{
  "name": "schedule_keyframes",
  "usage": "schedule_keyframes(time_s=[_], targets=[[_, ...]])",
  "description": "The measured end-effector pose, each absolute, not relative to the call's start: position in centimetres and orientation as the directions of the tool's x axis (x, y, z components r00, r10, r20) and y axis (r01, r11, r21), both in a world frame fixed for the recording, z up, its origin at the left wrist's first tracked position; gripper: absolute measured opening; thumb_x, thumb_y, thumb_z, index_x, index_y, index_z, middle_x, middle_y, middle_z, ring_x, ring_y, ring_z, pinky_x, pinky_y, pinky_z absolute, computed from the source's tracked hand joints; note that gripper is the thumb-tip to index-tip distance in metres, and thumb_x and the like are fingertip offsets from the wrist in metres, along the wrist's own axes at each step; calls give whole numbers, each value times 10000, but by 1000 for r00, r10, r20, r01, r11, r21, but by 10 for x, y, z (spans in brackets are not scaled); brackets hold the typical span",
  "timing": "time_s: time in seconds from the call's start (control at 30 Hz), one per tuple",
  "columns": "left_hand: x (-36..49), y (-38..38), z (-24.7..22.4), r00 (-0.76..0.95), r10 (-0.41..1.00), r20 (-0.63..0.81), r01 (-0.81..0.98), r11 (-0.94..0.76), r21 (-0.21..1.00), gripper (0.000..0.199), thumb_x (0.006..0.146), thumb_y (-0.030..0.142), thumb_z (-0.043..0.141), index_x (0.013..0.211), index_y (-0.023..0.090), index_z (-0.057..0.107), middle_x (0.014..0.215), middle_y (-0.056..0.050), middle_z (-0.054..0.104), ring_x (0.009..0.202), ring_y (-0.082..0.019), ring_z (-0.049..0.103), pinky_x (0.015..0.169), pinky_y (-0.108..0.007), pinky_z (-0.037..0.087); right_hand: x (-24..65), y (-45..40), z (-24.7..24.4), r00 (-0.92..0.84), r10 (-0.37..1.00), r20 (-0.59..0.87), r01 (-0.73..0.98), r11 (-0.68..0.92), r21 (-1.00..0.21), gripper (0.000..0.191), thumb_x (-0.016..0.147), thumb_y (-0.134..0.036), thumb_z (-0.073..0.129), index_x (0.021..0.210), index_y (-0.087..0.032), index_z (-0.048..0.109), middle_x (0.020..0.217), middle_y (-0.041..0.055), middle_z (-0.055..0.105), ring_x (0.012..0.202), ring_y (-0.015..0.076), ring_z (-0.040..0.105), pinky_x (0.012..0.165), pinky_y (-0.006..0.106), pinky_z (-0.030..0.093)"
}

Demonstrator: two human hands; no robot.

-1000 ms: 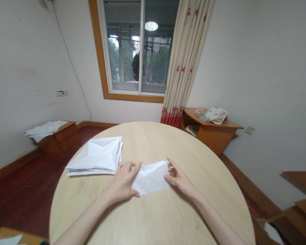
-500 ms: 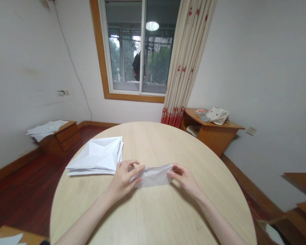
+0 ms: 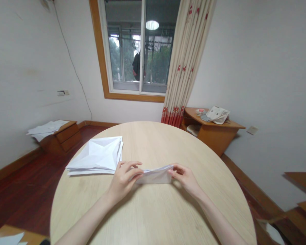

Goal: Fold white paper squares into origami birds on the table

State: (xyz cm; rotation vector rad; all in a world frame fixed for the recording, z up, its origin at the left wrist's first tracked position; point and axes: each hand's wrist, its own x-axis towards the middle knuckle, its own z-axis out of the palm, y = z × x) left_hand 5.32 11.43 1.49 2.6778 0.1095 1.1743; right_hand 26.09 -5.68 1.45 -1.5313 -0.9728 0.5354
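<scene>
A folded white paper (image 3: 156, 176) is held between my two hands over the middle of the round table (image 3: 153, 214). My left hand (image 3: 124, 177) pinches its left end, with the upper fingers curved above it. At the right end, my right hand (image 3: 183, 176) grips the paper between thumb and fingers. The paper's upper edge curves slightly and rises to the right. Just beyond my left hand lies a stack of creased white paper sheets (image 3: 98, 154).
Papers cover a low drawer cabinet (image 3: 67, 136) at the left wall. A corner desk (image 3: 214, 134) at the right bears a cloth bag (image 3: 217, 114). Behind the table are a window and a long curtain (image 3: 187, 64). More papers (image 3: 9, 239) lie at the lower left.
The paper's lower part has swung up, so it looks narrower and its upper edge shows more sharply. My left fingers have closed nearer together on it; my right hand has hardly moved.
</scene>
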Motion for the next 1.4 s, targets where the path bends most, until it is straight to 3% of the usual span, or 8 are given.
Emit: schedule_keyframes(time_s=[0.27,0.57,0.87,1.13,1.4], targets=[[57,113,16,671,223,707,59,-967,249,250,993,290,403,962,217,640,1132,-66,638,917,-187,601,821,-342,376,260,-57,14,529,827,190,268,50,-962,381,714,-545,675,779,-170,688,772,57,658,717,188,567,659,315,447],[57,105,23,732,228,642,77,-964,255,255,987,216,365,879,195,595,1130,-78,638,1029,-211,576,848,-364,332,260,-55,12,553,807,209,280,56,-958,392,700,-552,695,749,-163,686,759,52,648,735,194,574,680,316,449],[52,101,30,825,132,550,47,-985,166,251,980,287,379,926,215,614,1206,-65,612,1006,-216,560,884,-404,302,262,-56,11,552,806,213,296,49,-954,392,719,-553,677,771,-164,693,780,58,661,750,198,586,691,318,460],[51,98,36,802,91,590,8,-990,141,249,949,339,453,1058,190,620,1062,-63,686,933,-228,586,839,-402,334,261,-56,13,552,803,227,301,62,-952,355,730,-515,678,764,-162,699,767,49,660,736,188,581,678,308,457],[52,96,33,829,131,543,90,-991,102,361,948,375,463,1253,199,545,1205,-77,629,994,-249,560,867,-417,355,255,-58,19,522,818,242,319,76,-945,304,744,-474,668,783,-175,697,785,45,665,732,182,589,676,299,468]])
